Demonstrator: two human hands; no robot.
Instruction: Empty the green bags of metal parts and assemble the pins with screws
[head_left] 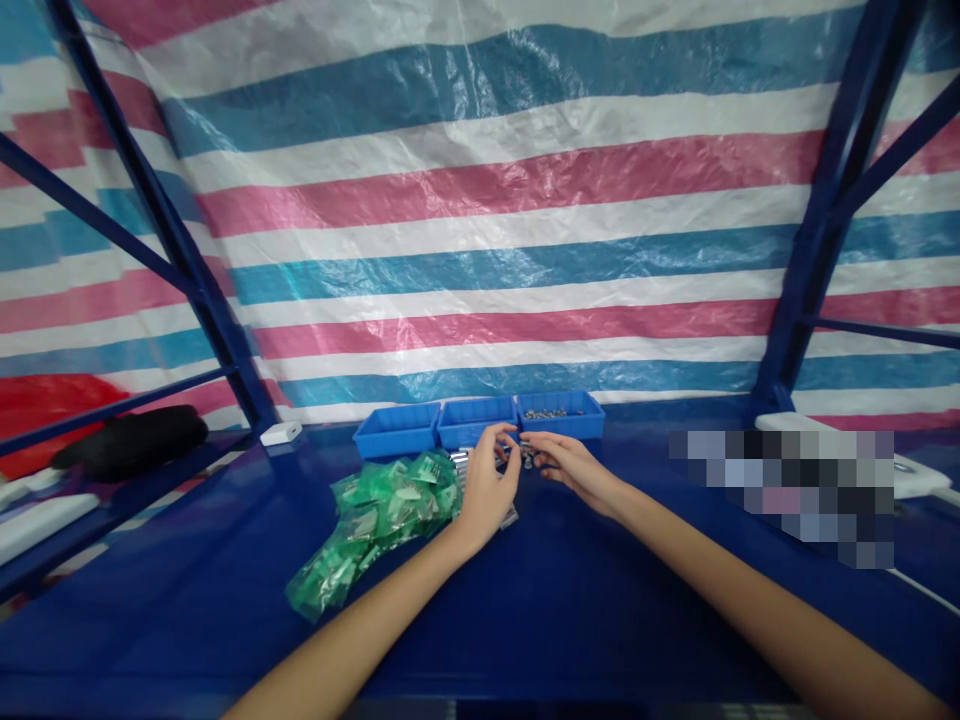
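Note:
Just in front of a row of blue bins, my left hand (489, 488) is raised over the table with its fingers curved and a gap between thumb and forefinger. Nothing shows in that gap except small metal parts behind it. To its right, my right hand (571, 468) has its thumb and fingers brought together by some small metal pieces (528, 456); what it pinches is too small to name. Silvery metal rods or tubes (460, 460) lie partly hidden behind my left hand. A heap of green-printed clear plastic bags (390, 508) lies left of that hand.
The right blue bin (592, 425) holds small metal parts; the middle bin (476, 428) and left bin (394, 432) adjoin it. A small white box (280, 433) sits on the blue table (585, 620). Blue posts (806, 240) frame the striped sheet (510, 240). A blurred patch hides items at right.

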